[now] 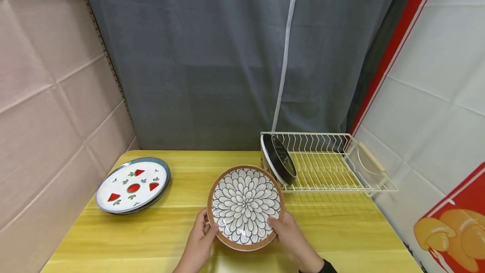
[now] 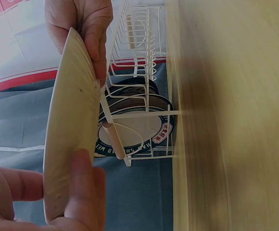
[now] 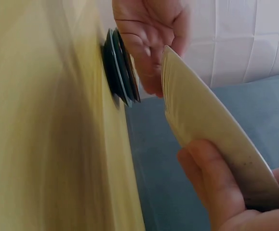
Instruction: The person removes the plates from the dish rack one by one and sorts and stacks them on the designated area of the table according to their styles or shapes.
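A round plate (image 1: 246, 205) with a brown rim and a black-and-white petal pattern is held above the table's front, its patterned face toward the head camera. My left hand (image 1: 200, 237) grips its lower left edge, thumb on the front rim and fingers behind. At the lower right edge my right hand (image 1: 293, 239) pinches the plate the same way, thumb on the pattern. Both wrist views show the plate's pale underside, with left fingers (image 2: 84, 187) and right fingers (image 3: 211, 173) against it.
On the table's left lies a stack of plates (image 1: 132, 186), the top one with watermelon drawings. A white wire dish rack (image 1: 322, 172) stands at the back right, with dark-and-white plates (image 1: 279, 159) leaning in its left end. A grey curtain (image 1: 212, 62) hangs behind the table (image 1: 113, 243).
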A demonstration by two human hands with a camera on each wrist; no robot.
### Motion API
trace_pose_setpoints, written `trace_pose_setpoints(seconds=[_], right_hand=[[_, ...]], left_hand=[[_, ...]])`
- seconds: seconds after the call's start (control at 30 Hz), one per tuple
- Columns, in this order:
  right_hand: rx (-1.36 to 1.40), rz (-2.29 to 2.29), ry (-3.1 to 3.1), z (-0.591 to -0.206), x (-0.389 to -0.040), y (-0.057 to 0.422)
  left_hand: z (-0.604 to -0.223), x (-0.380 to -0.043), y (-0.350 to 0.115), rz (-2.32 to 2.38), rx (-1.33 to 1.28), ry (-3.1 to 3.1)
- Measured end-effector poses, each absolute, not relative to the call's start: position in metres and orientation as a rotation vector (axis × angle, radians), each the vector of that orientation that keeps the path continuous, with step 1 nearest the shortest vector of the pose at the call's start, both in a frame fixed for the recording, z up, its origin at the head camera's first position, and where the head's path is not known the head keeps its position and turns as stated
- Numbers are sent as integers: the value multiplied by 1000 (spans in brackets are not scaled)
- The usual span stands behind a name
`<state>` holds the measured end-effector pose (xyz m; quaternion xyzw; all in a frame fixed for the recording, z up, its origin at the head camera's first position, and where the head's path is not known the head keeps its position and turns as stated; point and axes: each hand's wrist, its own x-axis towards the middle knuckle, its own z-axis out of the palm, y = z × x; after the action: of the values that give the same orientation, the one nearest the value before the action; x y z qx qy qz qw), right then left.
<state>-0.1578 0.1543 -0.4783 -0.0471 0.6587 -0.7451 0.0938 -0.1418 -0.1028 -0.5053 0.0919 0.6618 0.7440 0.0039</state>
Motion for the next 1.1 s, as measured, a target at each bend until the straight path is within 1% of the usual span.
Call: trace_pose_setpoints(seconds=[0.43,0.63,1.1], right_hand=[[-93,-2257,1834,-494,-153,146],[-81,-2285,1752,-501,-155,142],[-5,-2324,1817,-496,-156,158]], left_hand=[[-502,-143,-108,2290,145,2125],[-496,-147,-111,2321,6,2094],[-497,-182,-131,2442,-300,2053]])
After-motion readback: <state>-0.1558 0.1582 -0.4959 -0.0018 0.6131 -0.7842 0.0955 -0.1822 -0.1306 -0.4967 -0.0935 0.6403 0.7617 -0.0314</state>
